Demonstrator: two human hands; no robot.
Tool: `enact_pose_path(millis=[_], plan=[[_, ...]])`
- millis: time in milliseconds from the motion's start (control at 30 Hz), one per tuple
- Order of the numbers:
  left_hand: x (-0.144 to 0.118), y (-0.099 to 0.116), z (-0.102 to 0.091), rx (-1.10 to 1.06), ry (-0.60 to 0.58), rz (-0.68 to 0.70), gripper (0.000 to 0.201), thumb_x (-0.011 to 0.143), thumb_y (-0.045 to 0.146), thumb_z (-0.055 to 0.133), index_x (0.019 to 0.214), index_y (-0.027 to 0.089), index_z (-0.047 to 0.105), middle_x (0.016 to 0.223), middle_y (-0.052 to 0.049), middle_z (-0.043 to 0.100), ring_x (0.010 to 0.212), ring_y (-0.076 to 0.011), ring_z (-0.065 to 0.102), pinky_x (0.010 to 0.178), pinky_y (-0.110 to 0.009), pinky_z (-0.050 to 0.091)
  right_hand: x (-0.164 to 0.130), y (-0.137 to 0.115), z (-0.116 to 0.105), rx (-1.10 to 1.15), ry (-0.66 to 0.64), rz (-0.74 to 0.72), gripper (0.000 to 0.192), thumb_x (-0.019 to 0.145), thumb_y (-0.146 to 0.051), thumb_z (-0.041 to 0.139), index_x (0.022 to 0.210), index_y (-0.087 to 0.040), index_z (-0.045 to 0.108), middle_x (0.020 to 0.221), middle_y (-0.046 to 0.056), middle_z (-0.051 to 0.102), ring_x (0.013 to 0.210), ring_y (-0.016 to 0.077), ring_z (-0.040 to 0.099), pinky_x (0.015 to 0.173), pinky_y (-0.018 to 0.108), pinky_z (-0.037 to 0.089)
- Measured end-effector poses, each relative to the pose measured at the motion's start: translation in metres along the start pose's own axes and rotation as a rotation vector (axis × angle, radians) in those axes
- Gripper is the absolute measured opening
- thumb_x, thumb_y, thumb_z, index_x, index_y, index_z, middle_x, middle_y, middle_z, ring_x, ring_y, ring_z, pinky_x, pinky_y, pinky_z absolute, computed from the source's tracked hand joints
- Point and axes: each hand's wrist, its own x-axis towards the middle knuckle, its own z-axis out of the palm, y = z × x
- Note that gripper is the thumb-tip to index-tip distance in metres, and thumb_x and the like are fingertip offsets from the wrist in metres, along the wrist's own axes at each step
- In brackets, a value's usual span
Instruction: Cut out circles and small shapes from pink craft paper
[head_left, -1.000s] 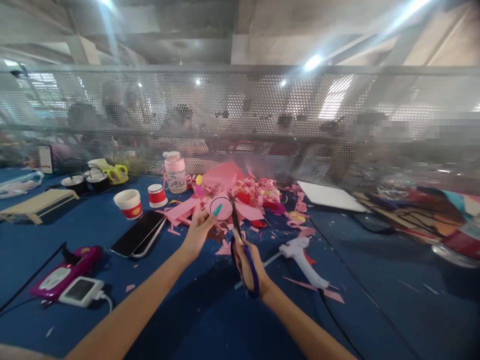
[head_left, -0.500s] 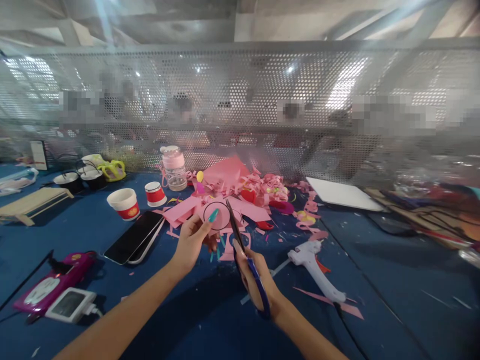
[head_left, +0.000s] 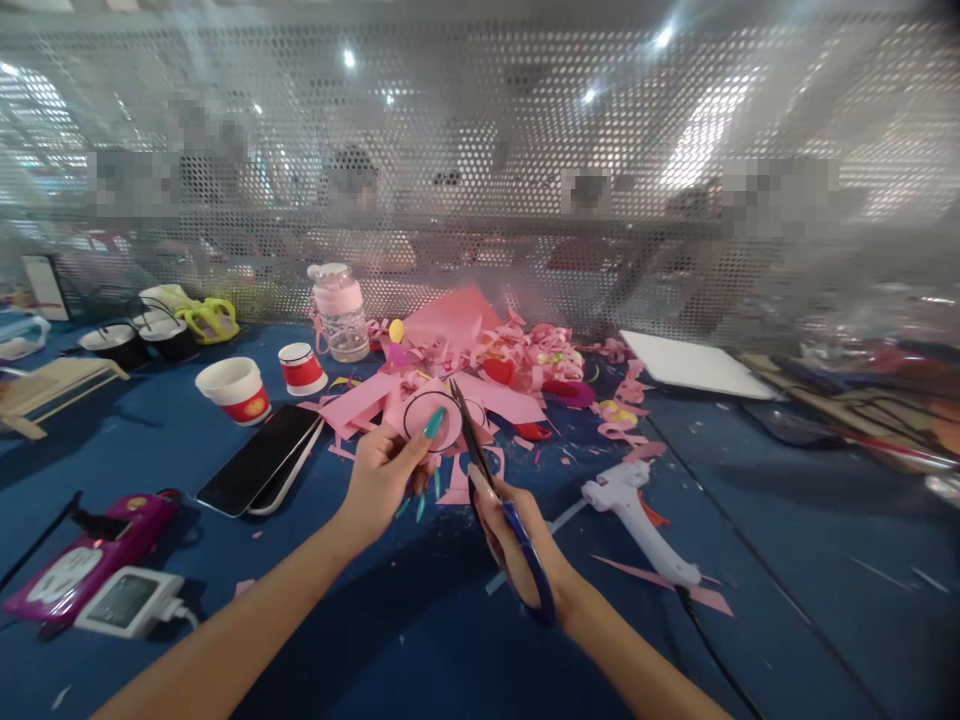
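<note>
Between thumb and fingers, my left hand (head_left: 382, 475) pinches a piece of pink paper (head_left: 421, 408) that bears a dark drawn circle. My right hand (head_left: 517, 530) grips a pair of scissors (head_left: 531, 565) with blue handles. The dark blades point away from me and lie at the right edge of the paper; whether they touch it I cannot tell. Just beyond both hands spreads a heap of pink paper scraps (head_left: 525, 360) with curled strips and flat sheets. A cut pink piece (head_left: 459, 485) lies on the blue table below the blades.
A white glue gun (head_left: 637, 520) with a cord lies to the right. Left stand two red-and-white paper cups (head_left: 232, 390), a clear bottle (head_left: 339, 310), a phone (head_left: 259, 460) and a purple device (head_left: 97, 560). A white board (head_left: 694, 365) leans near the perforated metal screen (head_left: 480, 180).
The camera view has tilted down slightly, so the background sits higher. My left hand has turned the circle-marked paper a little; the scissors stay beside it.
</note>
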Motion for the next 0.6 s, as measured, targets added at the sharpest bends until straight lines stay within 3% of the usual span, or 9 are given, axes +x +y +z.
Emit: enact_pose_path(millis=[267,600], plan=[[0.0,0.0033,-0.0017,0.058,-0.006,0.018,0.034,0.071,0.042,0.06,0.054,0.015,0.048,0.043,0.002,0.052,0.031,-0.0054,0.042,0.032,-0.019,0.03,0.0014,-0.0055,-0.0007,-0.052,-0.011,-0.046,0.045,0.079,-0.059,0.039,0.074,-0.016,0.052,0.05,-0.006,0.03,0.043,0.0072,0.03,0.038,0.02,0.023],[0.0059,0.0006,-0.0072,0.112,-0.042,0.044,0.035,0.072,0.042,0.058,0.054,0.013,0.05,0.042,0.002,0.051,0.031,-0.004,0.042,0.032,-0.017,0.03,0.0024,-0.0101,-0.0018,-0.079,-0.035,-0.032,0.04,0.08,-0.057,0.039,0.069,-0.018,0.042,0.05,-0.007,0.028,0.042,0.0059,0.027,0.037,0.019,0.022]])
